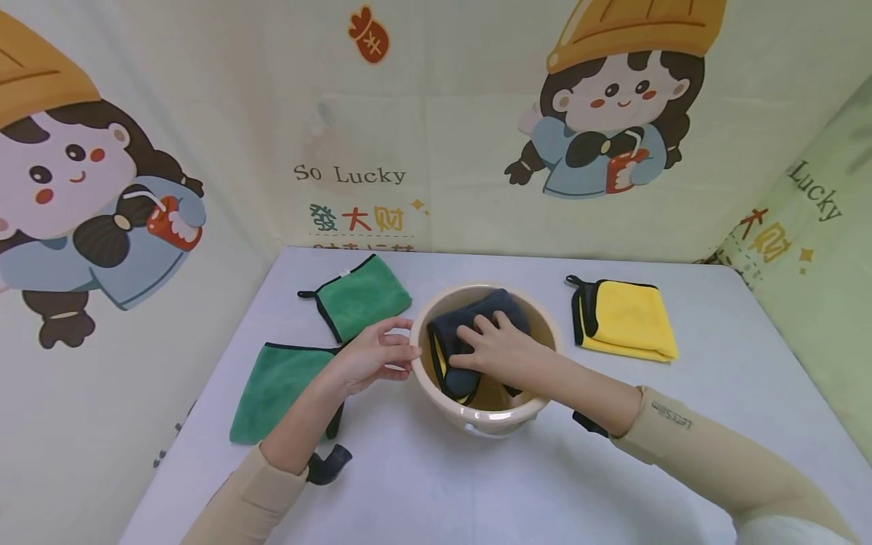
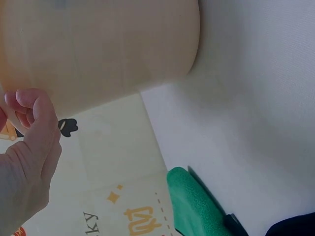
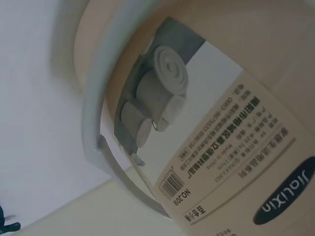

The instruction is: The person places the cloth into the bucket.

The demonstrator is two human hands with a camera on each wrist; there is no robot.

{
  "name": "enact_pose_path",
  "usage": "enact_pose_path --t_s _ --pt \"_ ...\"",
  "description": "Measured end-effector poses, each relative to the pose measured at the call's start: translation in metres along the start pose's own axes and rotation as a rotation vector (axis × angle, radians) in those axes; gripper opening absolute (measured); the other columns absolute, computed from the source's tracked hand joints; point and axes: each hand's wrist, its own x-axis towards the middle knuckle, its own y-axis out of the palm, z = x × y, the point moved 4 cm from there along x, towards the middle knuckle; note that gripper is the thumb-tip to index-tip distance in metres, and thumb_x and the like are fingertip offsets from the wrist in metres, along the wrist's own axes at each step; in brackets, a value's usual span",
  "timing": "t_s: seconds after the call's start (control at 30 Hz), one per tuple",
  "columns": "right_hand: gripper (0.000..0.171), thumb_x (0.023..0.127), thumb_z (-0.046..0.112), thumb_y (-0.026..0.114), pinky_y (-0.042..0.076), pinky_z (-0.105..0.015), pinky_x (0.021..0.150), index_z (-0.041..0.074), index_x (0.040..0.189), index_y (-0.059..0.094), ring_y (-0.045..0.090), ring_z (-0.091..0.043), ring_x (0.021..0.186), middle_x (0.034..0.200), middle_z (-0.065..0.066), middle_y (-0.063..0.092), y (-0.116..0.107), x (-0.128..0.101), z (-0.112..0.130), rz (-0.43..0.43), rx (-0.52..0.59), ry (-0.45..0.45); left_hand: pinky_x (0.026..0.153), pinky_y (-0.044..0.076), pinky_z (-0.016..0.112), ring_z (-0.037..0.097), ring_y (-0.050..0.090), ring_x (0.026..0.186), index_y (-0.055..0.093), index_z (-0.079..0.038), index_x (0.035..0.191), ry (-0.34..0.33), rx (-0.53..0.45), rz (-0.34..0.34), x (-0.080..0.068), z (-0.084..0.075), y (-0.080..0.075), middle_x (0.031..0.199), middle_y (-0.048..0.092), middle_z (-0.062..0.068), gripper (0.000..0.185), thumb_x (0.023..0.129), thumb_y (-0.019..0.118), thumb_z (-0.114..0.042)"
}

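Observation:
A cream bucket (image 1: 548, 325) stands on the table, with a folded dark blue cloth (image 1: 446, 325) inside; its yellow underside and black edging show. My right hand (image 1: 504, 352) reaches in over the rim and grips this cloth with bent, spread fingers. At the left rim, my left hand (image 1: 375, 356) holds the bucket; in the left wrist view its fingers (image 2: 42, 110) curl at the bucket's edge. The bucket's wall (image 2: 108, 49) fills the top of that view. The right wrist view shows the bucket's printed label (image 3: 221, 147) and pale handle (image 3: 93, 113), while the right hand is hidden there.
Two green cloths with black edging lie to the left, one farther back (image 1: 364, 299) and one nearer (image 1: 282, 393), partly behind the left forearm. A folded yellow cloth (image 1: 633, 318) lies at the right. A printed curtain (image 1: 470, 151) hangs behind the white table (image 1: 422, 484).

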Motion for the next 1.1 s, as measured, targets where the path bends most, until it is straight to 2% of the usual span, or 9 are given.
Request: enact_pose_path --t_s 0.13,0.4,0.7,0.8,0.9,1.1 --pt "0.051 0.076 0.019 0.073 0.044 -0.049 0.082 0.033 0.122 0.054 0.046 -0.029 0.105 0.124 -0.008 0.049 0.005 0.006 0.001 0.042 -0.031 -0.034 0.065 0.054 0.03 0.017 0.06 0.067 0.041 -0.004 0.127 0.0 0.001 -0.003 0.0 0.0 0.0 0.087 0.063 0.01 0.048 0.085 0.063 -0.008" --pt "0.044 0.086 0.02 0.062 0.041 -0.048 0.088 0.035 0.126 0.052 0.043 -0.027 0.109 0.129 -0.006 0.046 0.017 0.016 0.002 0.151 0.005 -0.053 0.066 0.054 0.032 0.018 0.06 0.068 0.041 -0.004 0.128 -0.004 0.005 -0.013 0.0 0.001 0.0 0.099 0.061 0.02 0.047 0.085 0.062 -0.008" --pt "0.045 0.087 0.026 0.061 0.04 -0.049 0.091 0.037 0.129 0.048 0.043 -0.027 0.113 0.132 -0.004 0.045 0.023 0.02 0.007 0.207 -0.058 -0.074 0.067 0.055 0.032 0.02 0.061 0.07 0.04 -0.005 0.128 -0.001 0.011 -0.01 -0.002 0.0 0.0 0.103 0.06 0.023 0.047 0.086 0.061 -0.008" --pt "0.045 0.087 0.032 0.061 0.038 -0.05 0.094 0.038 0.129 0.046 0.041 -0.025 0.116 0.133 -0.002 0.043 0.025 0.02 0.008 0.244 -0.08 -0.057 0.066 0.055 0.031 0.02 0.061 0.07 0.04 -0.005 0.128 0.0 0.011 -0.013 -0.002 -0.001 0.0 0.102 0.06 0.023 0.047 0.086 0.06 -0.008" --pt "0.046 0.086 0.037 0.06 0.037 -0.049 0.097 0.04 0.129 0.045 0.039 -0.023 0.118 0.134 -0.001 0.042 0.028 0.019 0.008 0.279 -0.104 -0.045 0.065 0.054 0.03 0.018 0.061 0.069 0.04 -0.004 0.128 0.001 0.008 -0.011 -0.002 -0.001 0.001 0.096 0.063 0.017 0.047 0.086 0.061 -0.007" --pt "0.047 0.083 0.046 0.061 0.035 -0.045 0.098 0.04 0.127 0.045 0.039 -0.02 0.117 0.131 0.001 0.044 0.027 0.016 0.007 0.266 -0.15 -0.058 0.064 0.054 0.029 0.016 0.06 0.067 0.04 -0.003 0.128 0.016 -0.002 0.003 -0.002 -0.001 0.001 0.087 0.064 0.007 0.05 0.084 0.063 -0.009"
